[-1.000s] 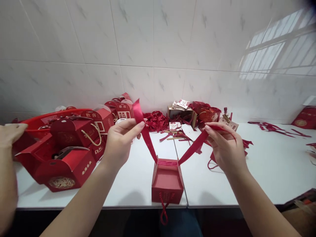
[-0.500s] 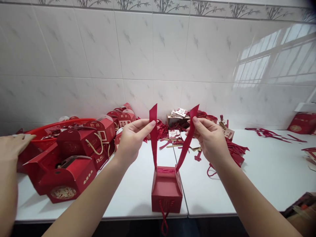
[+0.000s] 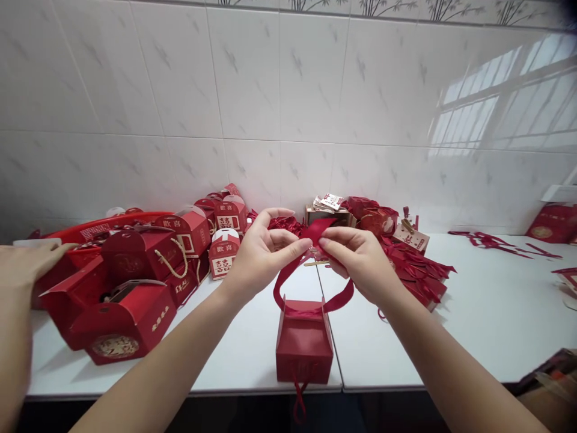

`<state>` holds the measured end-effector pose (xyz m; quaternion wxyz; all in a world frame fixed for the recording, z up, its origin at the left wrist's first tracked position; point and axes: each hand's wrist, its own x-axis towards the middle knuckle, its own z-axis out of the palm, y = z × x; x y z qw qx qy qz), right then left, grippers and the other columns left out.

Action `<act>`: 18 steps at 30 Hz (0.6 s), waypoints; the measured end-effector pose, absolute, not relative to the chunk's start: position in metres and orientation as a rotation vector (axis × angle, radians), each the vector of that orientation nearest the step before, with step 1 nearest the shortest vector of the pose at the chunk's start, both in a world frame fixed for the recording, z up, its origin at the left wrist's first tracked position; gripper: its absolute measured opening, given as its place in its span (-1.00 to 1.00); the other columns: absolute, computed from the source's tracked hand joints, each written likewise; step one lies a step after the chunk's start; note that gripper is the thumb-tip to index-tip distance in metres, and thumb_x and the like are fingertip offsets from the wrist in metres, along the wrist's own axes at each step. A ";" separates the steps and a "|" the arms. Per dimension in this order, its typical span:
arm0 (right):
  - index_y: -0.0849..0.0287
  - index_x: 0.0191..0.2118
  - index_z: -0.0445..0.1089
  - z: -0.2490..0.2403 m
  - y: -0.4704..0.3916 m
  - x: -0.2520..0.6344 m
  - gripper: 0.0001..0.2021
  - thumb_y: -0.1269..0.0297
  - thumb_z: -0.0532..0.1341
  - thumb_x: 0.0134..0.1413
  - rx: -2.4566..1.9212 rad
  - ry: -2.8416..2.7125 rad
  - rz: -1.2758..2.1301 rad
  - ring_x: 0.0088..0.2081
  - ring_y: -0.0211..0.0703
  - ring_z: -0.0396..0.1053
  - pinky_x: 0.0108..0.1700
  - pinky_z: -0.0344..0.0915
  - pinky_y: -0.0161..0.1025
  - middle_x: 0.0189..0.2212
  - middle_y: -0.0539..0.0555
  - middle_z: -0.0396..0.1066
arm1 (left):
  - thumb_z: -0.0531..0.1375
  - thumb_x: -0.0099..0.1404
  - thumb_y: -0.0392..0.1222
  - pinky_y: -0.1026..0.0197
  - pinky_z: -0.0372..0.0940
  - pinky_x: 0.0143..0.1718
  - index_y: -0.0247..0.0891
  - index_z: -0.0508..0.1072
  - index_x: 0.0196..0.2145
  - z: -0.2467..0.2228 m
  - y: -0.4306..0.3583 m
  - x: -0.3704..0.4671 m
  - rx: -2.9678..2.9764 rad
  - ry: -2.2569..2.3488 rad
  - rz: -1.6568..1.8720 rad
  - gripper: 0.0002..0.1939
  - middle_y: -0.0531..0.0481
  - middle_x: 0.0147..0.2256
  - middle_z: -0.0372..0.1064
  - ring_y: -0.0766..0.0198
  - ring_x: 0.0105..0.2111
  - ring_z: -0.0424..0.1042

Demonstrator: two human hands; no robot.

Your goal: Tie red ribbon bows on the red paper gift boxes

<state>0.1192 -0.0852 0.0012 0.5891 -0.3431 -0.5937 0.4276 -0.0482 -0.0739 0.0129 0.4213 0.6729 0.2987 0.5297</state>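
Note:
A small red box (image 3: 304,349) stands at the front edge of the white table, a red cord hanging from its front. A dark red ribbon (image 3: 340,297) runs through its top, and both ends rise into a loop above it. My left hand (image 3: 270,252) pinches the ribbon between thumb and fingers, some of its other fingers raised. Close beside it, my right hand (image 3: 356,255) also pinches the ribbon where the two ends meet and cross. The exact fold between the fingertips is partly hidden.
Red gift boxes (image 3: 130,319) and a red basket (image 3: 112,221) are at the left, where another person's hand (image 3: 40,261) reaches in. Behind my hands lie printed cards (image 3: 329,202). Red pouches (image 3: 419,273) and loose ribbons (image 3: 489,242) lie to the right.
My hands have come together above the box, bringing the two ribbon ends from apart and upright into a crossed loop. The other person's hand has shifted slightly.

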 end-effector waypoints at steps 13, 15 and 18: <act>0.06 -0.21 0.51 -0.019 -0.080 0.134 -0.80 0.30 0.12 0.19 -0.567 -1.996 0.470 -0.33 -0.23 0.45 -0.30 0.38 -0.26 -0.33 0.03 0.53 | 0.21 0.07 -0.36 0.20 0.29 -0.32 -0.27 0.30 -0.13 -0.001 -0.064 -0.061 1.495 0.643 0.979 -0.63 0.08 -0.52 0.44 0.28 -0.46 0.45; 0.04 -0.17 0.51 -0.024 -0.079 0.137 -0.76 0.36 0.09 0.21 -0.541 -2.103 0.095 -0.21 -0.16 0.46 -0.17 0.38 -0.19 -0.26 0.05 0.54 | 0.21 0.04 -0.38 0.22 0.29 -0.36 -0.27 0.33 -0.18 -0.002 -0.064 -0.061 1.366 0.628 1.000 -0.66 0.09 -0.54 0.42 0.30 -0.49 0.43; 0.08 -0.14 0.50 -0.031 -0.078 0.136 -0.75 0.42 0.10 0.20 -0.527 -2.093 -0.345 -0.17 -0.10 0.45 -0.16 0.36 -0.12 -0.24 0.09 0.55 | 0.23 0.06 -0.35 0.20 0.32 -0.33 -0.28 0.37 -0.22 -0.004 -0.066 -0.059 1.281 0.614 1.017 -0.72 0.05 -0.54 0.42 0.29 -0.48 0.44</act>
